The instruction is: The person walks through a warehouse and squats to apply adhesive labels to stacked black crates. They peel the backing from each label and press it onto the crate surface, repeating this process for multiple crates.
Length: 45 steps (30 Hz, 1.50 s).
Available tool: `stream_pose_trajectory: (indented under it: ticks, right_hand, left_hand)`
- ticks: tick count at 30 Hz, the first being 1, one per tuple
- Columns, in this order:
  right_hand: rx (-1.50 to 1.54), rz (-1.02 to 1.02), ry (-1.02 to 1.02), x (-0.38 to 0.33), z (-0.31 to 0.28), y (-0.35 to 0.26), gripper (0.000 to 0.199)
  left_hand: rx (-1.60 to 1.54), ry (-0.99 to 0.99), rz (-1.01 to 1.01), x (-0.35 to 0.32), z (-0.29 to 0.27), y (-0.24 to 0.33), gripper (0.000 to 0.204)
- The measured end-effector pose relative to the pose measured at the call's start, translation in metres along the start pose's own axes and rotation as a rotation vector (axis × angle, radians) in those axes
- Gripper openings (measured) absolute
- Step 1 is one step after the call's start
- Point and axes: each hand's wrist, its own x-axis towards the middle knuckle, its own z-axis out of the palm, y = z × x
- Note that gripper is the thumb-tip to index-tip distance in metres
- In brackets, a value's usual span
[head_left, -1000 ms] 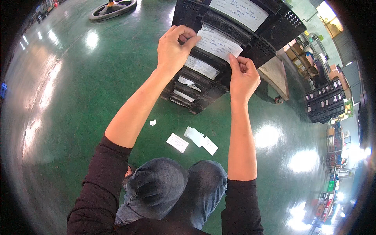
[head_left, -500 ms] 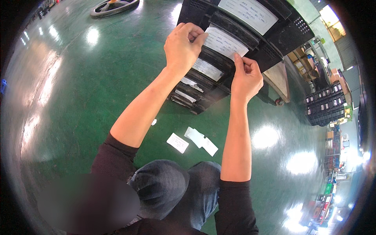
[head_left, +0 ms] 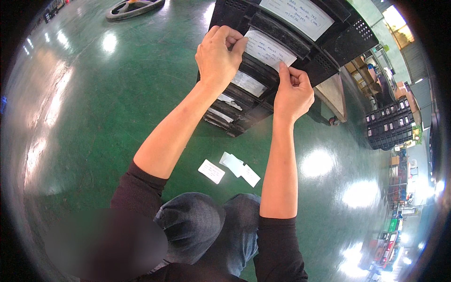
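Observation:
A white paper label (head_left: 268,49) with handwriting lies against the front of a black plastic crate (head_left: 263,35) in a stack. My left hand (head_left: 220,54) pinches the label's left end between thumb and fingers. At its lower right corner, my right hand (head_left: 295,91) grips it the same way, thumb on the paper's face. Another handwritten label (head_left: 300,18) sits on the crate above. Below, an older label (head_left: 249,83) and torn paper remnants (head_left: 230,101) stick to the lower crates.
On the green floor before my knees lie a stack of white labels (head_left: 211,171) and several loose paper pieces (head_left: 238,167). A spoked wheel (head_left: 134,9) rests at the far left. More stacked black crates (head_left: 389,123) stand at the right, beyond a wheeled wooden-topped trolley (head_left: 332,96).
Both hands keep their pinch on the label, which stays at the same crate front. The whole view has shifted very slightly.

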Motion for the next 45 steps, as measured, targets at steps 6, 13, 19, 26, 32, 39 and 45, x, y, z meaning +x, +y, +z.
stream_pose_trajectory:
  ticks: [6,13,19,26,32,39,45]
  right_hand:
    - [-0.029,-0.031,0.030,0.000,0.001,-0.001,0.021]
    - [-0.102,-0.087,0.066,0.001,0.004,-0.001,0.019]
    - [-0.203,-0.225,0.132,-0.001,0.006,0.002,0.023]
    - [-0.309,-0.155,0.218,0.003,-0.012,0.014,0.065]
    - [-0.252,-0.259,0.262,0.005,0.001,0.009,0.133]
    - [-0.050,-0.152,0.346,0.017,0.028,0.003,0.119]
    - [0.019,-0.170,0.201,0.015,0.005,0.005,0.112]
  left_hand:
    - [0.027,0.011,0.012,0.000,0.001,0.001,0.013]
    - [0.051,0.017,0.022,0.000,0.000,0.001,0.013]
    - [0.052,-0.003,-0.039,0.001,-0.002,0.004,0.017]
    - [0.103,0.073,-0.062,0.007,-0.007,-0.009,0.050]
    - [0.179,0.243,0.410,0.025,0.000,-0.009,0.108]
    - [-0.170,-0.035,0.160,0.038,0.003,-0.010,0.120]
    - [-0.286,-0.150,0.279,0.054,-0.011,-0.027,0.113]
